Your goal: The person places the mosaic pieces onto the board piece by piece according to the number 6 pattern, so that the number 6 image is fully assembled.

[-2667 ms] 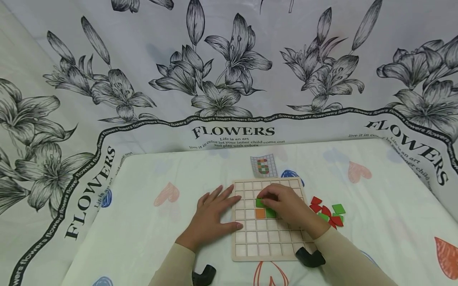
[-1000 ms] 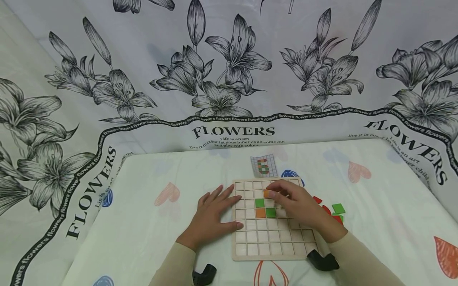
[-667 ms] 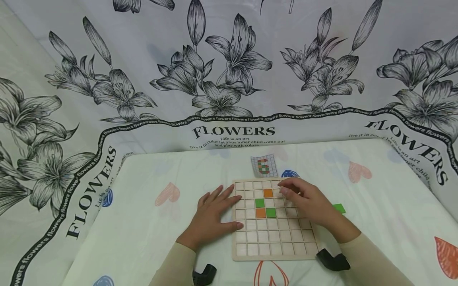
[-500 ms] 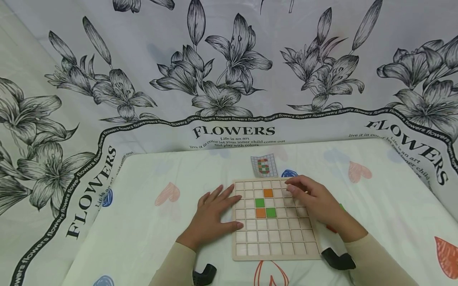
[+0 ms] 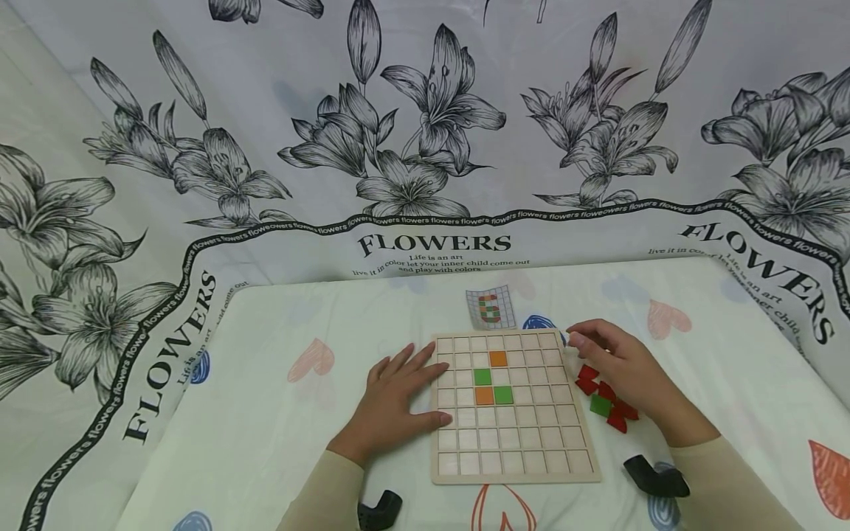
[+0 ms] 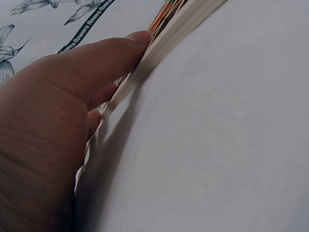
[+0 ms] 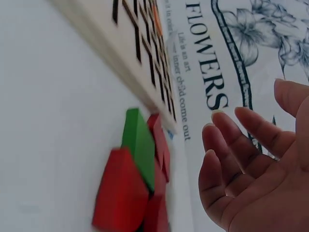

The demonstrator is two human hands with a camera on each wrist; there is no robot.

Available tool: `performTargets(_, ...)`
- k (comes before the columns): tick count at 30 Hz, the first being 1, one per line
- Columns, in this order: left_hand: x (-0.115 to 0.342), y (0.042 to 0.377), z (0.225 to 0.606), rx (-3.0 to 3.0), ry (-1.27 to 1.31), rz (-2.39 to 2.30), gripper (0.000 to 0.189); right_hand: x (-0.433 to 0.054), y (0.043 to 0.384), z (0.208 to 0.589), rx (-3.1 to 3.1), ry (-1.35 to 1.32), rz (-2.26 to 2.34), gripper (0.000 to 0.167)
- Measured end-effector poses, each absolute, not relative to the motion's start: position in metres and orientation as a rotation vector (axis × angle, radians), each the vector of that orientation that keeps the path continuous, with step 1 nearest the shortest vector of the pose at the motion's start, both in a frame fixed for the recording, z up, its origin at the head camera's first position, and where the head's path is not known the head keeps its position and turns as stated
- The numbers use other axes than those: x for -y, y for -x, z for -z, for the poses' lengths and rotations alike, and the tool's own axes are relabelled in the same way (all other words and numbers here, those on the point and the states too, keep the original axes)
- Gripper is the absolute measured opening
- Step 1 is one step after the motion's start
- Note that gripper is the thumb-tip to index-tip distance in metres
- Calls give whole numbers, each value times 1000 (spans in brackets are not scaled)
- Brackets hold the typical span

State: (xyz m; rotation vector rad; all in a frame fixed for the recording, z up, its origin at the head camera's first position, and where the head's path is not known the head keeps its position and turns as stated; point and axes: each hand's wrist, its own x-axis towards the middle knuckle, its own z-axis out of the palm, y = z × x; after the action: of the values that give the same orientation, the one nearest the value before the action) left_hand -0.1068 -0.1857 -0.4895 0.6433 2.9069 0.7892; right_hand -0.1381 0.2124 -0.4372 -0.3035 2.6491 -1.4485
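Now | right hand (image 5: 624,366) off board (image 5: 489,463), empty, fingers loosely bent near loose pieces (image 5: 600,405) | upper orange tile (image 5: 498,358) released, sits in far-side cell; four placed, I judge | left hand (image 5: 398,402) spread on board's left edge

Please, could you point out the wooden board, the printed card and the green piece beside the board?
Wooden board (image 5: 508,417), head view: bare square near its middle.
Printed card (image 5: 490,310), head view: its coloured pattern.
Green piece (image 5: 600,405), head view: top face.
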Motion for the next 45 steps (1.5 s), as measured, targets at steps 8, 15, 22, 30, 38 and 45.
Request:
performTargets(8,184,107,489,-2904,-639,-792,83,-231,141,452,-2741,183,1332,50)
performTargets(15,185,106,487,-2902,-628,-789,83,-238,142,465,-2730,138,1286,52)
performTargets(22,183,104,484,-2903,-609,-792,82,-245,142,472,-2740,270,1268,43)
performTargets(30,183,103,483,-2903,-629,-807,82,-246,142,472,-2745,403,1236,31)
performTargets(38,185,104,486,-2901,-629,-788,83,-245,143,474,-2724,462,1217,28)
performTargets(45,184,104,486,-2898,-626,-795,83,-244,143,473,-2679,464,1270,29)
